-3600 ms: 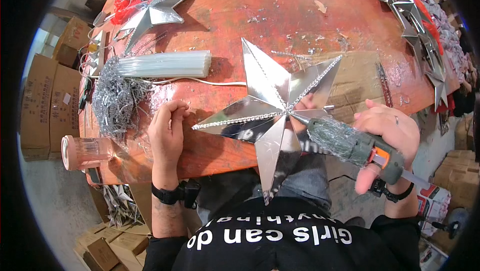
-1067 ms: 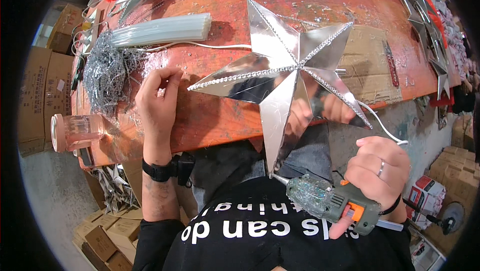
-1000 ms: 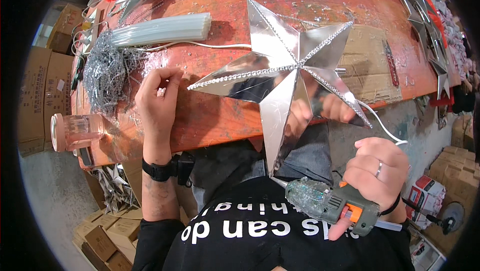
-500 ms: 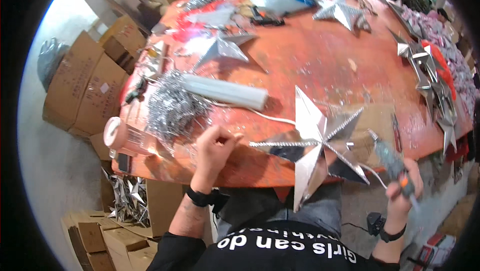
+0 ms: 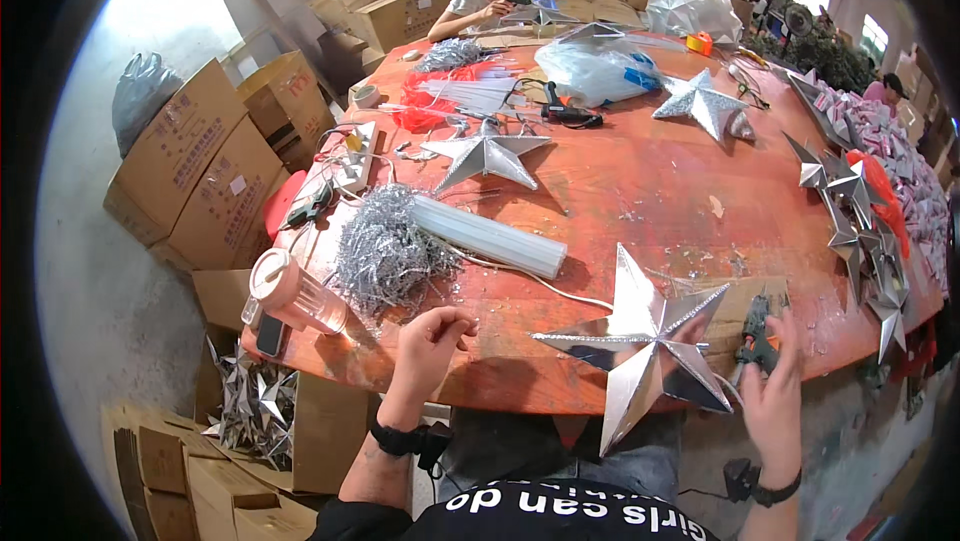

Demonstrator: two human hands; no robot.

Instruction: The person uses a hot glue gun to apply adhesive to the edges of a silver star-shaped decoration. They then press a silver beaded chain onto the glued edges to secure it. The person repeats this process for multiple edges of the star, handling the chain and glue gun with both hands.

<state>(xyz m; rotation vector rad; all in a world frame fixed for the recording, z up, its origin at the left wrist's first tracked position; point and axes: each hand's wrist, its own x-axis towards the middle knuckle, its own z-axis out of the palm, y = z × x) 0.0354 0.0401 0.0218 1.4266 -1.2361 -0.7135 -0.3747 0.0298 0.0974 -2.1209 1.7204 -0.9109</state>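
A large silver five-pointed star (image 5: 640,346) lies at the table's front edge, its lower point hanging over my lap. Silver beaded trim runs along several of its ridges. To its left, my left hand (image 5: 432,346) is raised with curled fingers pressed together; anything in them is hidden. A dark green glue gun (image 5: 757,326) rests on a cardboard sheet (image 5: 730,298) right of the star. Over its handle end, my right hand (image 5: 775,391) has thumb and fingers apart, not closed around it. The gun's white cord passes by the star.
Silver tinsel (image 5: 390,246), a bundle of white glue sticks (image 5: 490,234), a pink bottle (image 5: 300,291) and a phone (image 5: 270,334) lie left. More stars (image 5: 490,156) stand farther back. A pile of small stars (image 5: 855,211) lines the right edge. A person (image 5: 490,1) sits at the far end.
My right hand has brought the glue gun from beyond the table's edge onto the cardboard and loosened its fingers. My left hand stays raised by the star. The view has tilted up, showing the far person.
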